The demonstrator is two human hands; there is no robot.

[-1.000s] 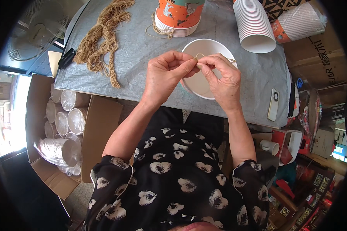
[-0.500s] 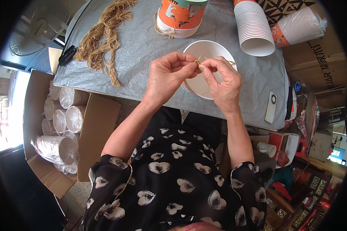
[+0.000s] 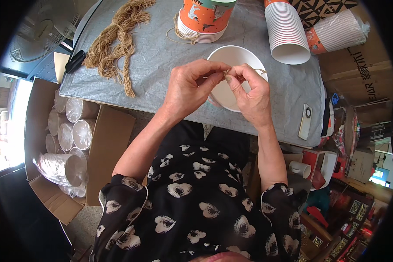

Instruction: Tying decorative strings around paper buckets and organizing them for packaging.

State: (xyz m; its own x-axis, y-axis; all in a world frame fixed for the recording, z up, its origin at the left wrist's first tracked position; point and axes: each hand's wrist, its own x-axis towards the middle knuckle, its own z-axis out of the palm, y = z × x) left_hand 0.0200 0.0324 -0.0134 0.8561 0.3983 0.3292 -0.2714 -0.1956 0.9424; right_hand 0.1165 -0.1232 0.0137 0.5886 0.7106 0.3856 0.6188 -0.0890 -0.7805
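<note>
Head view, near to far, all placed from the white paper cup (image 3: 231, 94). Nearest, below the cup: black blouse with pale heart prints (image 3: 192, 209), both bare forearms rising from it toward the cup. Down to the left of the cup, off the table edge: open cardboard box (image 3: 52, 144) packed with plastic-wrapped sleeves of cups. Over the cup's mouth: left hand (image 3: 190, 89) and right hand (image 3: 249, 94), fingertips meeting just above the rim. Left hand mostly closed, thumb and forefinger pinched on a thin piece of twine (image 3: 227, 73); right hand likewise curled, thumb and forefinger pinched on the same twine right beside the left fingertips. Cup itself lying tilted on the grey table cover (image 3: 161, 56), open mouth up toward the camera, partly hidden under both hands; whether either palm touches it cannot be told. Right of the cup, near the table edge: small flat white rectangular device (image 3: 305, 122). Far left of the cup: bundle of tan twine strands (image 3: 115, 41), black handled tool (image 3: 75, 61) just beyond it. Behind the cup: stack of orange printed cups (image 3: 205, 17), loose twine coiled at its base. Behind and right: long stack of white cups (image 3: 286, 30) lying on its side.
</note>
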